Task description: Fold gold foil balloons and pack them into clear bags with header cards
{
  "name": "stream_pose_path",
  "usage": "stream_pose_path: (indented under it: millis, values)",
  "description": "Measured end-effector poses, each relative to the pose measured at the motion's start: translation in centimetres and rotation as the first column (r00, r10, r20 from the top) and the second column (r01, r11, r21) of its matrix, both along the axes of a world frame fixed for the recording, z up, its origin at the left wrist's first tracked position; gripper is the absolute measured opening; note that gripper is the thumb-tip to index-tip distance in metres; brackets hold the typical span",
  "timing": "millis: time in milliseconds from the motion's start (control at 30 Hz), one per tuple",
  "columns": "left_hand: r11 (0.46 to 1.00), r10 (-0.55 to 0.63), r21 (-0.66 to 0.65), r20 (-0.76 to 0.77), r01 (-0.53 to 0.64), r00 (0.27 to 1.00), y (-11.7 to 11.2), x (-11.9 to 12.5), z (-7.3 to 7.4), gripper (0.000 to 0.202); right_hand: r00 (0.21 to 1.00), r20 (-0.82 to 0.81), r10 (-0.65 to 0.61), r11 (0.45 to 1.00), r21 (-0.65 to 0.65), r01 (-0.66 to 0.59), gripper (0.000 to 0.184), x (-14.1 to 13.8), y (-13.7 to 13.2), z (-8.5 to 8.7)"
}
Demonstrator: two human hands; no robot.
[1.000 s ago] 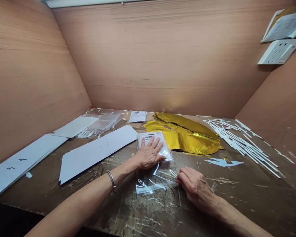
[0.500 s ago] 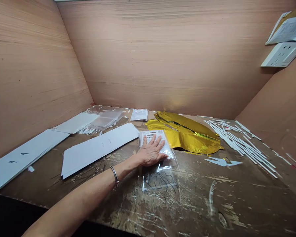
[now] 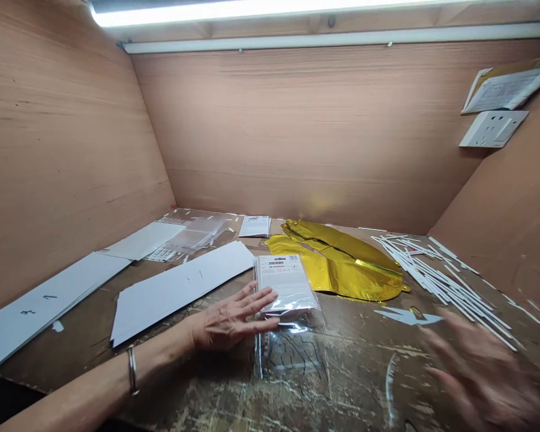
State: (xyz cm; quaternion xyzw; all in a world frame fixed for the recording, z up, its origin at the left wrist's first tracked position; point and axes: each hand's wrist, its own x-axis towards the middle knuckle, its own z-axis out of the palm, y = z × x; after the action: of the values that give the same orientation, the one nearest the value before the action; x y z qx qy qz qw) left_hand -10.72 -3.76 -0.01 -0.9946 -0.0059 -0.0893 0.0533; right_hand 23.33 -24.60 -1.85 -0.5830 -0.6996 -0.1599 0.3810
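A clear plastic packet [image 3: 285, 285] with a printed white card inside lies on the worn brown table. Its transparent lower part spreads toward the front edge. My left hand [image 3: 236, 315] rests with fingers spread over the packet's left side, fingertips on the plastic. On the right, my right hand [image 3: 481, 366] hovers over the table, smeared by motion; its fingers look apart and nothing shows in them. Just beyond its fingertips lies a pale blue flat pointed piece [image 3: 407, 317]. Shiny gold foil sheets [image 3: 355, 267] lie behind the packet.
White paper strips [image 3: 184, 288] lie to the left, with more white sheets [image 3: 49, 288] by the left wall. Several thin white sticks [image 3: 450, 282] are strewn at the right. Clear plastic bags [image 3: 198, 234] and a small card stack [image 3: 254, 226] sit at the back. Wooden walls enclose three sides.
My left hand has slid off the packet's middle toward its left side. My right hand has come into view at the right. The view has tilted up, showing a lamp.
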Motion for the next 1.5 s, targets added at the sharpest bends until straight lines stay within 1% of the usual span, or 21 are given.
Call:
stream_pose_path:
  millis: [33, 67, 133, 167, 200, 267, 367, 433, 600, 700, 767, 833, 900, 933, 1000, 1067, 1133, 1233, 1333, 1400, 1500]
  values:
    - [1.000, -0.020, 0.019, 0.001, 0.020, 1.000, -0.3, -0.2, -0.2, 0.058, 0.992, 0.112, 0.065, 0.998, -0.024, -0.062, 0.042, -0.2, 1.9, -0.1]
    - [0.999, -0.037, 0.037, 0.010, 0.037, 0.999, -0.5, -0.1, -0.3, 0.056, 0.949, 0.271, 0.163, 0.986, -0.083, -0.146, 0.045, -0.5, 3.7, -0.1]
    - [0.996, -0.054, 0.067, 0.027, 0.052, 0.998, -0.9, 0.2, -0.5, 0.049, 0.786, 0.495, 0.371, 0.928, -0.237, -0.289, 0.047, -1.6, 7.0, 0.1]
    - [0.995, -0.057, 0.079, 0.033, 0.055, 0.998, -1.1, 0.4, -0.7, 0.044, 0.707, 0.539, 0.457, 0.889, -0.300, -0.346, 0.046, -2.2, 8.2, 0.3]
    - [0.994, -0.065, 0.090, 0.041, 0.061, 0.997, -1.2, 0.6, -0.9, 0.038, 0.668, 0.534, 0.518, 0.855, -0.337, -0.394, 0.043, -2.7, 9.2, 0.5]
    - [0.992, -0.081, 0.099, 0.062, 0.074, 0.995, -1.4, 0.7, -1.3, 0.030, 0.661, 0.465, 0.589, 0.808, -0.354, -0.472, 0.034, -3.4, 10.2, 0.6]
    - [0.994, -0.084, 0.080, 0.092, 0.077, 0.992, -1.5, 0.6, -2.1, 0.026, 0.741, 0.291, 0.605, 0.791, -0.325, -0.518, 0.023, -3.5, 10.6, 0.2]
    - [0.994, -0.091, 0.072, 0.086, 0.085, 0.992, -1.5, 0.5, -2.4, 0.025, 0.762, 0.201, 0.616, 0.777, -0.316, -0.545, 0.022, -3.4, 10.6, -0.1]
    - [0.982, -0.183, 0.048, 0.051, 0.181, 0.982, -1.8, 0.8, -2.3, 0.019, 0.743, 0.082, 0.664, 0.723, -0.324, -0.610, 0.031, -3.5, 10.3, -0.2]
    - [0.973, -0.110, -0.182, 0.173, 0.142, 0.979, -2.4, 0.9, -1.7, 0.020, 0.737, -0.121, 0.665, 0.692, -0.269, -0.669, 0.036, -3.8, 9.6, -0.1]
    - [0.892, 0.000, -0.429, 0.315, 0.142, 0.949, -3.0, 1.1, -1.1, 0.024, 0.738, -0.354, 0.574, 0.705, -0.245, -0.666, 0.028, -4.0, 9.1, -0.1]
    - [0.742, 0.148, -0.639, 0.452, 0.203, 0.879, -3.6, 1.6, -0.4, 0.028, 0.681, -0.601, 0.417, 0.731, -0.223, -0.645, 0.019, -4.2, 8.8, 0.0]
    - [0.609, 0.297, -0.737, 0.553, 0.292, 0.778, -4.3, 2.3, 0.5, 0.030, 0.527, -0.791, 0.310, 0.751, -0.136, -0.646, 0.017, -4.6, 8.9, 0.4]
    - [0.571, 0.360, -0.753, 0.587, 0.326, 0.725, -4.6, 2.6, 1.0, 0.029, 0.436, -0.849, 0.300, 0.766, -0.057, -0.640, 0.017, -4.9, 9.0, 0.7]
    - [0.553, 0.442, -0.744, 0.643, 0.375, 0.625, -5.1, 3.3, 1.8, 0.028, 0.286, -0.897, 0.337, 0.802, 0.114, -0.587, 0.016, -5.7, 9.5, 1.7]
    - [0.575, 0.482, -0.714, 0.690, 0.400, 0.539, -5.4, 3.7, 2.4, 0.028, 0.242, -0.891, 0.384, 0.842, 0.231, -0.488, 0.015, -6.7, 9.8, 2.8]
    - [0.592, 0.499, -0.682, 0.728, 0.429, 0.470, -5.6, 4.1, 2.8, 0.027, 0.287, -0.876, 0.389, 0.880, 0.261, -0.396, 0.014, -7.5, 9.8, 3.9]
    - [0.599, 0.532, -0.659, 0.752, 0.455, 0.388, -6.1, 4.7, 3.1, 0.022, 0.452, -0.817, 0.358, 0.928, 0.260, -0.266, 0.012, -8.5, 9.4, 5.1]
    - [0.598, 0.653, -0.689, 0.715, 0.410, 0.249, -6.9, 5.5, 3.4, 0.015, 0.607, -0.737, 0.298, 0.954, 0.261, -0.151, 0.012, -9.3, 8.9, 5.6]
    - [0.547, 0.770, -0.740, 0.628, 0.392, 0.113, -7.7, 6.1, 3.5, 0.015, 0.632, -0.744, 0.219, 0.969, 0.242, -0.052, 0.013, -10.1, 8.5, 5.7]
    - [0.398, 0.904, -0.814, 0.427, 0.423, -0.029, -8.8, 6.8, 3.4, 0.015, 0.553, -0.826, 0.105, 0.989, 0.145, 0.029, 0.017, -11.4, 7.7, 5.3]
